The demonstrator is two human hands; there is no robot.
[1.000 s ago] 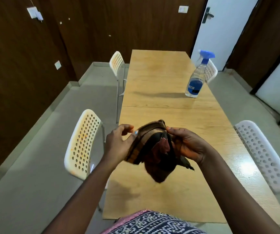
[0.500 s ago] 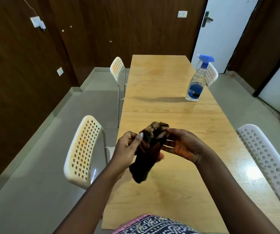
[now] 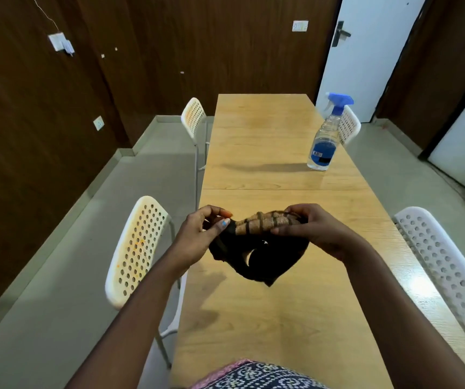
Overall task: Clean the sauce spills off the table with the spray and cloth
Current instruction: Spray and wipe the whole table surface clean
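While both hands hold it above the near half of the table (image 3: 276,318), the cloth (image 3: 256,242) hangs clear of the wood, casting a faint shadow on the surface below. The left hand (image 3: 200,240) pinches 1 end of the cloth between thumb and fingertips, its fingers closed on the fabric. The right hand (image 3: 314,234) grips the other end, thumb under and fingers curled over the top, also clamped on the cloth. Between the 2 hands the upper edge of the cloth is bunched into a tan band crossed by dark stripes, and the darker rest of it sags in a loose fold beneath.

Farther along the table, near its right edge, the spray bottle (image 3: 328,136) stands upright, well apart from both hands. It is clear plastic with a blue trigger head and a blue label, and its shadow runs leftward across the wood. A faint orange smear (image 3: 263,119) shows on the far part of the tabletop.

4 white perforated chairs flank the table: a near one on the left (image 3: 138,248), a far one on the left (image 3: 193,117), a near one on the right (image 3: 444,262) and a far one behind the bottle (image 3: 350,124).
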